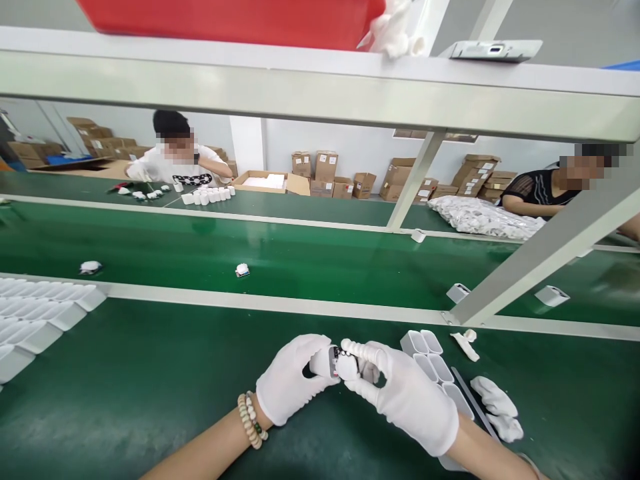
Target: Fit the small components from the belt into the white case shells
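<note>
My left hand [295, 379], in a white glove, is closed around a small white plastic housing [321, 364] with its open end facing right. My right hand [400, 387], also gloved, pinches a small circuit board with a round white part [347, 367] at that open end. The two pieces meet between my fingertips above the green table [200, 373]. Whether the board sits inside the housing or only touches its edge I cannot tell. Beside my right hand stand several open white housings [440, 368], partly hidden by the hand.
Stacked white housings [35, 313] fill the left side. On the green belt [310, 260] lie boards with round white parts [243, 269] and white housings [552, 295]. White gloves [495, 400] lie at right. A slanted post [545, 247] and overhead shelf [300, 87] frame two co-workers opposite.
</note>
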{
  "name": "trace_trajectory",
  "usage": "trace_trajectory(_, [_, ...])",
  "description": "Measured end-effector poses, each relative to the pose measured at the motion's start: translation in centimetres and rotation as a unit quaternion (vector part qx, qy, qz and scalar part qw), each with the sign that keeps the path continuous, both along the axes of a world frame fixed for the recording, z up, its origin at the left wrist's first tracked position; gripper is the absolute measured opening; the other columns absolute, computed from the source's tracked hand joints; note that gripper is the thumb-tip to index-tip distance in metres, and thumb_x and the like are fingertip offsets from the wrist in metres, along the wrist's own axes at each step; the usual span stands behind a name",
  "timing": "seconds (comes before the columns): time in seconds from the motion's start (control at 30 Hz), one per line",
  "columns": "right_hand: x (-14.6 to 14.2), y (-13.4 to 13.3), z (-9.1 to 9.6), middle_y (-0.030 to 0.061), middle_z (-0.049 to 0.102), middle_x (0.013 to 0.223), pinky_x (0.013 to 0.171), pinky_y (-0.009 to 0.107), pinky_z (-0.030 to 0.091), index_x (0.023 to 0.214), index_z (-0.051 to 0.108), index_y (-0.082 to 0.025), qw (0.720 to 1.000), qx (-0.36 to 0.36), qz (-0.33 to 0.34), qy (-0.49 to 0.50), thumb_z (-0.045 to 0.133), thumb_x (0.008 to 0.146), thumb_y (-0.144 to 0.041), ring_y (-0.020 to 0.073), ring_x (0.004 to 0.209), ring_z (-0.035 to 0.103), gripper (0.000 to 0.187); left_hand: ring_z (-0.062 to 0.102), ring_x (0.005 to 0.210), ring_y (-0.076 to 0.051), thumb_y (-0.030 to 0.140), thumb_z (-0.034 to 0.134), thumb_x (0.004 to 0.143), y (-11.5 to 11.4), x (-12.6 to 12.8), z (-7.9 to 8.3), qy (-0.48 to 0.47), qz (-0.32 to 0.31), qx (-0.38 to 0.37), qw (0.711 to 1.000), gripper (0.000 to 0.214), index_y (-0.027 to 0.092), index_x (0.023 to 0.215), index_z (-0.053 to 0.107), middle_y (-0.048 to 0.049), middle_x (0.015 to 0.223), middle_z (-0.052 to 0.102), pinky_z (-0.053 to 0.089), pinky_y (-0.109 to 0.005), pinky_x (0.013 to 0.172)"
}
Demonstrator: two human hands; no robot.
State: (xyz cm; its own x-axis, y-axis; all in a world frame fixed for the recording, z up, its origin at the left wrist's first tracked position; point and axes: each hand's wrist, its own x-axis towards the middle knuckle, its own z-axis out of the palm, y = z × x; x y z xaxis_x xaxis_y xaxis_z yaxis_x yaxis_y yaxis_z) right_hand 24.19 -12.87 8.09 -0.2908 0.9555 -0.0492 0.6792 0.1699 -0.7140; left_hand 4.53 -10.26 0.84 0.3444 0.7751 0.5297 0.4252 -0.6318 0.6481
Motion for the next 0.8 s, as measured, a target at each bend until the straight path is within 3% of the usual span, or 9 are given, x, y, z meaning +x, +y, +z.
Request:
trace_trajectory(0.27, [0.2,0.4,-1.0,-0.0003,0.049,0.065,0.054,0.030,0.043,0.080,0.063,-0.020,1.000,0.006,0.011,-0.015,0.047,0.089,-0.044,0.0154,0.057,0.047,0.030,0.070,0.093,-0.023,0.023,0.080,0.074,0.0,0.3,1.1,0.021,-0.003,-0.029,0.999,0.035,0.024,0.105,0.064,-0.0037,0.102,0.073,0.058,-0.037,0.088])
trace_trajectory(0.4, [0.1,0.7,-2.2,-0.0005,0.058,0.070,0.057,0.030,0.049,0.098,0.068,-0.022,0.999,0.007,0.031,0.002,0.059,0.086,-0.036,0.0161,0.061,0.054,0.021,0.069,0.095,-0.024,0.026,0.080,0.073,-0.2,0.3,0.9,0.025,-0.008,-0.039,0.999,0.039,0.024,0.109,0.064,-0.0043,0.103,0.073,0.057,-0.039,0.090])
trace_trajectory(0.5, [0.1,0.7,-3.2,-0.0004,0.064,0.077,0.069,0.034,0.055,0.129,0.057,-0.021,1.000,0.017,0.010,0.012,0.069,0.079,-0.026,0.0189,0.069,0.061,0.051,0.069,0.094,-0.023,0.024,0.079,0.073,-0.3,0.3,0.8,0.016,-0.001,-0.056,0.998,0.038,0.025,0.108,0.064,-0.0037,0.102,0.072,0.058,-0.039,0.089])
trace_trajectory(0.57, [0.2,0.5,-3.5,0.0015,0.066,0.081,0.076,0.038,0.056,0.133,0.053,-0.019,0.999,0.051,-0.009,-0.008,0.072,0.076,-0.022,0.0212,0.075,0.063,0.060,0.069,0.092,-0.023,0.027,0.080,0.072,-0.3,0.4,0.8,0.000,0.005,-0.064,0.998,0.037,0.024,0.106,0.064,-0.0038,0.101,0.072,0.059,-0.038,0.086])
trace_trajectory(0.7, [0.2,0.0,-2.8,0.0086,0.068,0.093,0.070,0.041,0.055,0.109,0.065,-0.020,0.985,0.116,0.057,-0.114,0.064,0.086,-0.030,0.0242,0.077,0.063,0.025,0.068,0.092,-0.022,0.024,0.082,0.070,-0.4,0.4,1.0,-0.036,0.001,-0.059,0.998,0.038,0.024,0.103,0.064,-0.0035,0.101,0.070,0.059,-0.036,0.086])
trace_trajectory(0.8, [-0.2,-0.5,-2.2,0.0124,0.067,0.098,0.067,0.041,0.055,0.104,0.065,-0.018,0.967,0.134,0.107,-0.189,0.059,0.089,-0.030,0.0247,0.074,0.063,0.020,0.068,0.093,-0.022,0.019,0.081,0.068,-0.7,0.3,1.2,-0.052,0.005,-0.066,0.996,0.041,0.025,0.105,0.064,-0.0031,0.102,0.069,0.058,-0.036,0.087])
